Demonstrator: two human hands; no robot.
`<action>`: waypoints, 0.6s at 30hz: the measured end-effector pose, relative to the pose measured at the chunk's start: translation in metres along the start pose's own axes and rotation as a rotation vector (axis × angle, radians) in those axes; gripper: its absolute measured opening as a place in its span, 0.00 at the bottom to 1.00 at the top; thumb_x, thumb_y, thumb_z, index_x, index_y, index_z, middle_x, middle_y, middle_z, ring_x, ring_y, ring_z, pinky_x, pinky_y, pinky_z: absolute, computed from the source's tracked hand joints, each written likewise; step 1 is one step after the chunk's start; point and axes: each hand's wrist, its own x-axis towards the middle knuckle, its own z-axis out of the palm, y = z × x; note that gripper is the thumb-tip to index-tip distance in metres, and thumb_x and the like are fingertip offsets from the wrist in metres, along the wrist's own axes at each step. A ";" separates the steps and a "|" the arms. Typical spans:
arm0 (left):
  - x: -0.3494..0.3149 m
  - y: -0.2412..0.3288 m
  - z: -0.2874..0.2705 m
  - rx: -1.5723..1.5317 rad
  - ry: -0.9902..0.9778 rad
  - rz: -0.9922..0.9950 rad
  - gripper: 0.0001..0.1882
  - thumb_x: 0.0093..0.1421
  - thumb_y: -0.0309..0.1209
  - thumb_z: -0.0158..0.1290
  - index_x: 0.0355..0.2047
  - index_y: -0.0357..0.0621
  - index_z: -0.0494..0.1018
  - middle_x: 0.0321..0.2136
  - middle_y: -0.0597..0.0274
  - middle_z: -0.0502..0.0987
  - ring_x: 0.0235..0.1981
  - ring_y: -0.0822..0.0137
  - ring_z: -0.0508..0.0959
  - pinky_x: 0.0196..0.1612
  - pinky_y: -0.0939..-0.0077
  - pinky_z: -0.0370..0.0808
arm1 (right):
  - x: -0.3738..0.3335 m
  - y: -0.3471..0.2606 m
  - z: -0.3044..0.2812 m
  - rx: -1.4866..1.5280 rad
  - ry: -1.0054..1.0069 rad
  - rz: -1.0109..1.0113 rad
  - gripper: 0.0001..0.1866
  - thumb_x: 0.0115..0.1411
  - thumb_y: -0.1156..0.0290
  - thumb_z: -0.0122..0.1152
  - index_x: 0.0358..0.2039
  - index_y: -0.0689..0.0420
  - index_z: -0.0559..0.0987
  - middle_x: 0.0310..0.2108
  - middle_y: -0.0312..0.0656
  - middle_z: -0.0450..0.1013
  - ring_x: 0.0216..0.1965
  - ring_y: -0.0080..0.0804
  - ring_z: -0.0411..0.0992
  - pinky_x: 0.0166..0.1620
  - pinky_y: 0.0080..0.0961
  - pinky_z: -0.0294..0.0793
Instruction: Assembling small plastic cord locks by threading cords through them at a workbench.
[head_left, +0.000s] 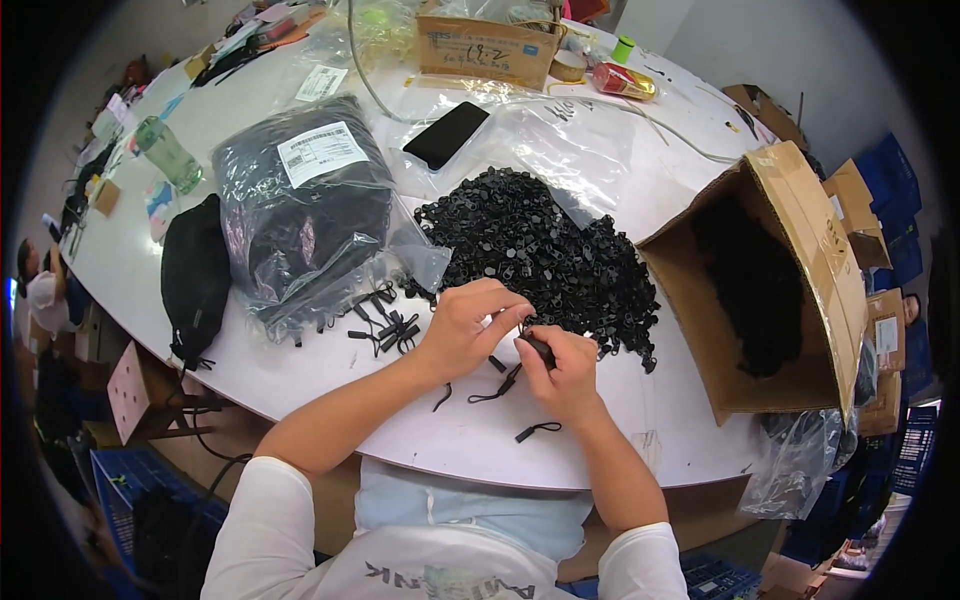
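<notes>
My left hand (470, 325) and my right hand (565, 370) meet at the table's middle, fingertips almost touching. In the right fingers is a small black part (541, 348), mostly covered. The left thumb and forefinger pinch together beside it; what lies between them is too small to make out. Just beyond my hands spreads a big heap of small black pieces (545, 240), resembling zipper sliders. Black cord pulls (385, 325), each a loop with a stubby end, lie left of my left hand. Another cord pull (538, 431) is by my right wrist, and a few more lie between my forearms.
A clear bag of black goods (300, 210) and a black pouch (195, 280) stand at left. A cardboard box (700, 370), tipped toward the heap, holds more black pieces. Farther back are a phone (447, 134), a bottle (168, 153), a carton (480, 55) and a cable.
</notes>
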 end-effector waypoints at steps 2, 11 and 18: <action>0.000 -0.001 0.000 -0.082 -0.064 0.014 0.06 0.55 0.25 0.56 0.34 0.38 0.78 0.25 0.58 0.76 0.25 0.66 0.75 0.29 0.76 0.71 | 0.000 0.000 0.000 0.023 -0.002 0.017 0.05 0.54 0.75 0.62 0.27 0.62 0.75 0.15 0.40 0.70 0.14 0.29 0.67 0.21 0.20 0.64; 0.004 -0.007 -0.005 -0.411 -0.239 -0.072 0.08 0.55 0.23 0.56 0.37 0.40 0.79 0.32 0.59 0.75 0.33 0.69 0.75 0.37 0.78 0.72 | -0.001 0.002 -0.007 0.170 -0.037 0.184 0.06 0.55 0.74 0.60 0.28 0.63 0.75 0.15 0.39 0.70 0.14 0.26 0.67 0.21 0.19 0.64; 0.003 -0.013 -0.010 -0.624 -0.221 -0.205 0.06 0.54 0.23 0.58 0.33 0.38 0.78 0.31 0.60 0.76 0.32 0.70 0.75 0.36 0.78 0.72 | 0.003 -0.006 -0.009 0.146 -0.087 0.101 0.05 0.51 0.76 0.62 0.26 0.64 0.76 0.14 0.38 0.69 0.13 0.24 0.66 0.18 0.21 0.63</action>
